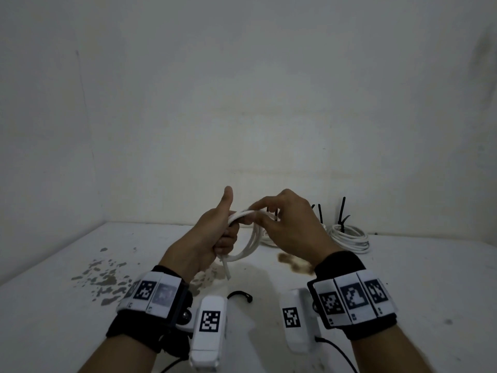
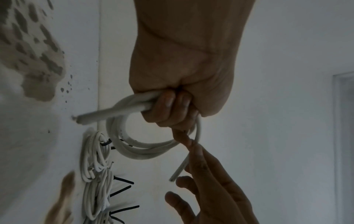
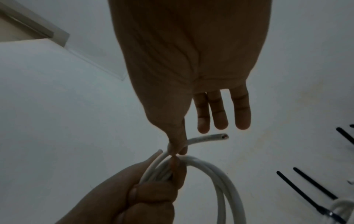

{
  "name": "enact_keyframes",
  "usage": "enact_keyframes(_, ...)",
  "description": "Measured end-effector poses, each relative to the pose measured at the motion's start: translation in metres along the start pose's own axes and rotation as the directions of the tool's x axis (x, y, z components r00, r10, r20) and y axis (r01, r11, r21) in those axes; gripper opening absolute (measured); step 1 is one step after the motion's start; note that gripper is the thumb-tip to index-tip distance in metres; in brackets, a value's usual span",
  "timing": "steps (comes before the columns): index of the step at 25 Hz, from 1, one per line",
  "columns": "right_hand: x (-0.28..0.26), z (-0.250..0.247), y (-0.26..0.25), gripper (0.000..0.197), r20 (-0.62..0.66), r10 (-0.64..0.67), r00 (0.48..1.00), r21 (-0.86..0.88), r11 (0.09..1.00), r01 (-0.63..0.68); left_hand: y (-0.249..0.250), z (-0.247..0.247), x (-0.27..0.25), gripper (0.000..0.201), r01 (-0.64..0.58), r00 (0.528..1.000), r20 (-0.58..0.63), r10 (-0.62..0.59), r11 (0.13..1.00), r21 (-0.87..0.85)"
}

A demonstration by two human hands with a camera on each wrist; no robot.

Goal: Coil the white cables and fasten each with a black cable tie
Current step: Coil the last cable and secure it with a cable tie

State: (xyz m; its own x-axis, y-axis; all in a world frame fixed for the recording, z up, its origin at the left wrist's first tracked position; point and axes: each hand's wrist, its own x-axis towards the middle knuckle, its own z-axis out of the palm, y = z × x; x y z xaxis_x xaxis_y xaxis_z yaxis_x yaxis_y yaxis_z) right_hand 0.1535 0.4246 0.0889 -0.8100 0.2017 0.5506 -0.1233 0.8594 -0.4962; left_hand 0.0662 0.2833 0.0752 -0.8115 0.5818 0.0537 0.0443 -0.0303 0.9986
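Room looking dim and grey in all three views. Head view bending at edges, wall (image 1: 242,103) fading darker toward corners. Soft shadows lying on table (image 1: 403,278) under both wrists. No glare showing. Left wrist view: left hand (image 2: 184,63) looking dark against pale wall, white cable (image 2: 118,112) end smearing with blur. Right wrist view: right hand (image 3: 191,68) sitting in deep shadow, black ties (image 3: 306,188) at edge looking soft and grainy.
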Motion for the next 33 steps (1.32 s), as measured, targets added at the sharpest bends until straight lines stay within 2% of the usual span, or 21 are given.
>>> enact_keyframes(2, -0.001, 0.0, 0.001, 0.018, 0.024, -0.005, 1.0, -0.012, 1.0, 0.006, -0.002, -0.003, 0.003, 0.077, 0.024, 0.999, -0.041, -0.023, 1.0, 0.007)
enact_keyframes(5, -0.001, 0.003, 0.001, 0.012, 0.114, 0.05, 0.992, 0.121, 0.991, -0.064, -0.006, -0.006, 0.008, 0.08, 0.063, 0.995, -0.075, -0.065, 0.998, -0.031)
enact_keyframes(8, -0.003, 0.005, 0.0, 0.026, 0.202, 0.067, 0.977, 0.209, 0.972, -0.11, -0.007, -0.009, 0.011, 0.075, 0.111, 0.991, -0.061, -0.122, 0.981, -0.161)
enact_keyframes(11, -0.004, 0.007, -0.002, 0.026, 0.153, 0.09, 0.984, 0.396, 0.907, -0.144, -0.003, -0.012, 0.011, 0.073, 0.158, 0.987, 0.028, -0.158, 0.938, -0.308)
enact_keyframes(12, -0.004, 0.01, -0.003, 0.024, 0.113, 0.088, 0.99, 0.406, 0.905, -0.127, -0.002, -0.013, 0.01, 0.073, 0.168, 0.986, 0.057, -0.158, 0.928, -0.331)
enact_keyframes(14, -0.002, 0.018, -0.003, 0.019, -0.019, 0.046, 0.999, 0.218, 0.975, -0.041, -0.001, -0.012, 0.009, 0.072, 0.172, 0.984, 0.098, -0.147, 0.924, -0.34)
enact_keyframes(16, -0.002, 0.026, -0.005, 0.019, -0.132, -0.009, 0.991, -0.003, 1.0, 0.009, 0.0, -0.012, 0.007, 0.071, 0.165, 0.984, 0.118, -0.132, 0.929, -0.33)
enact_keyframes(18, -0.004, 0.033, -0.004, 0.027, -0.199, -0.073, 0.977, -0.077, 0.995, 0.058, 0.001, -0.012, 0.006, 0.07, 0.169, 0.98, 0.154, -0.128, 0.941, -0.292)
enact_keyframes(20, -0.005, 0.033, 0.001, 0.031, -0.224, -0.033, 0.974, -0.012, 0.999, 0.031, 0.002, -0.013, 0.004, 0.071, 0.182, 0.972, 0.19, -0.138, 0.954, -0.24)
enact_keyframes(21, -0.005, 0.029, 0.001, 0.026, -0.15, 0.042, 0.988, 0.136, 0.991, -0.021, 0.003, -0.013, 0.003, 0.072, 0.177, 0.971, 0.195, -0.136, 0.961, -0.214)
enact_keyframes(22, -0.004, 0.025, 0.0, 0.022, -0.007, 0.103, 0.995, 0.336, 0.937, -0.094, 0.004, -0.014, 0.003, 0.074, 0.16, 0.974, 0.19, -0.123, 0.969, -0.191)
enact_keyframes(23, -0.005, 0.022, -0.001, 0.02, 0.134, 0.126, 0.983, 0.498, 0.849, -0.177, 0.005, -0.015, 0.004, 0.076, 0.138, 0.979, 0.174, -0.108, 0.975, -0.171)
enact_keyframes(24, -0.005, 0.02, 0.0, 0.019, 0.216, 0.136, 0.967, 0.582, 0.777, -0.239, 0.007, -0.015, 0.005, 0.076, 0.119, 0.985, 0.144, -0.096, 0.98, -0.157)
enact_keyframes(25, -0.007, 0.018, 0.002, 0.017, 0.23, 0.145, 0.962, 0.59, 0.766, -0.256, 0.007, -0.016, 0.005, 0.073, 0.108, 0.989, 0.115, -0.092, 0.983, -0.149)
enact_keyframes(27, -0.006, 0.016, 0.008, 0.009, 0.161, 0.137, 0.977, 0.441, 0.876, -0.195, 0.007, -0.021, 0.007, 0.053, 0.08, 0.995, 0.074, -0.07, 0.987, -0.14)
enact_keyframes(29, -0.007, 0.017, 0.014, 0.005, 0.17, 0.132, 0.976, 0.358, 0.915, -0.186, 0.004, -0.024, 0.007, 0.03, 0.035, 0.997, 0.068, -0.026, 0.99, -0.138)
enact_keyframes(31, -0.005, 0.016, 0.019, 0.011, 0.179, 0.152, 0.972, 0.371, 0.905, -0.209, 0.0, -0.026, 0.01, 0.036, -0.028, 0.997, 0.064, 0.037, 0.99, -0.138)
enact_keyframes(33, -0.004, 0.015, 0.019, 0.017, 0.18, 0.136, 0.974, 0.348, 0.918, -0.192, -0.001, -0.025, 0.01, 0.042, -0.09, 0.996, -0.001, 0.09, 0.987, -0.133)
